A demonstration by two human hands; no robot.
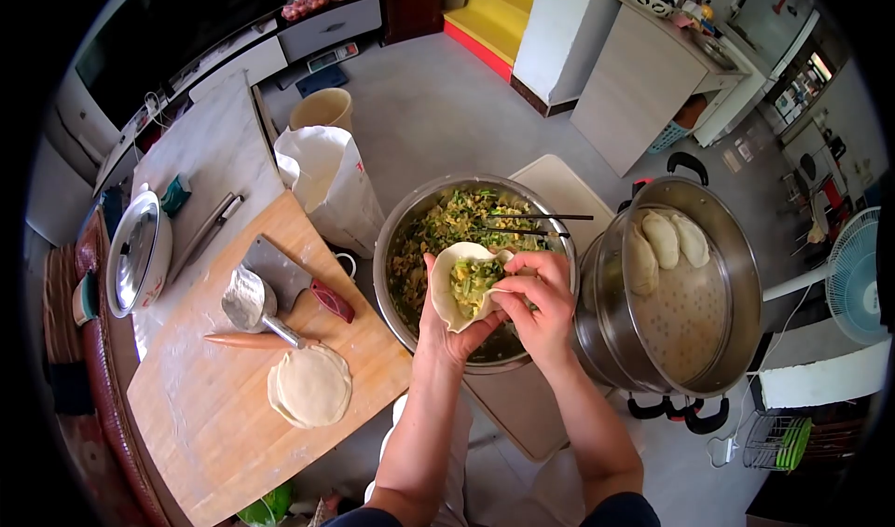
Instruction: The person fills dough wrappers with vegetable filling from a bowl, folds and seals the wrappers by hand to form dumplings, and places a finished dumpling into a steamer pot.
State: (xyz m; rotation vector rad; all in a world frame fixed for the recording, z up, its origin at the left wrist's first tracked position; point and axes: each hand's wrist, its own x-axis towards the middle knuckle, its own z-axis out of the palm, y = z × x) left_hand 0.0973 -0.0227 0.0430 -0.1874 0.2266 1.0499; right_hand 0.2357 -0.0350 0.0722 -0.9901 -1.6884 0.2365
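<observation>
Cupped in my left hand lies a round dough wrapper with chopped green and yellow filling in its middle. The fingers of my right hand pinch the wrapper's right edge. Both hands are over the near side of a large metal bowl of the same filling, with a pair of dark chopsticks resting in it. To the right, a metal steamer pot holds several folded dumplings on its perforated tray. Stacked round wrappers lie on the wooden board at left.
On the board are a cleaver with a red handle, a metal scoop and a rolling pin. A flour bag stands behind it. A lidded bowl sits far left; a fan is at right.
</observation>
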